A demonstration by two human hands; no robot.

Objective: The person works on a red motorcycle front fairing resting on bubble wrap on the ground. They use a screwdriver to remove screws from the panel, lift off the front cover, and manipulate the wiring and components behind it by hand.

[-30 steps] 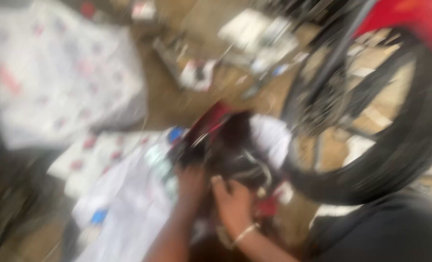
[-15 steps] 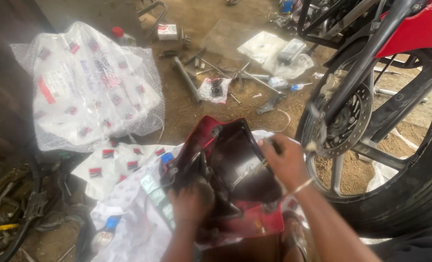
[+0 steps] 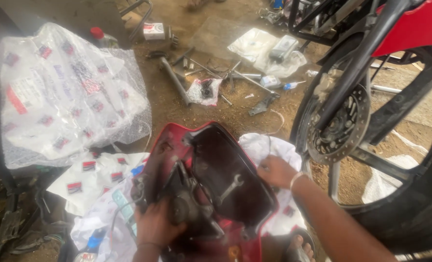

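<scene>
The left hand [image 3: 155, 225] is clenched on the lower edge of a red motorcycle headlight cowl [image 3: 211, 187], held inside-up over white plastic bags [image 3: 104, 213]; a spanner [image 3: 230, 188] lies inside it; the right hand [image 3: 275, 171] grips the cowl's right rim; the ground is bare dirt [image 3: 216, 104], littered with metal rods [image 3: 176, 81] and wrapped parts [image 3: 65, 92]; a front wheel [image 3: 371, 140] stands on the right
</scene>
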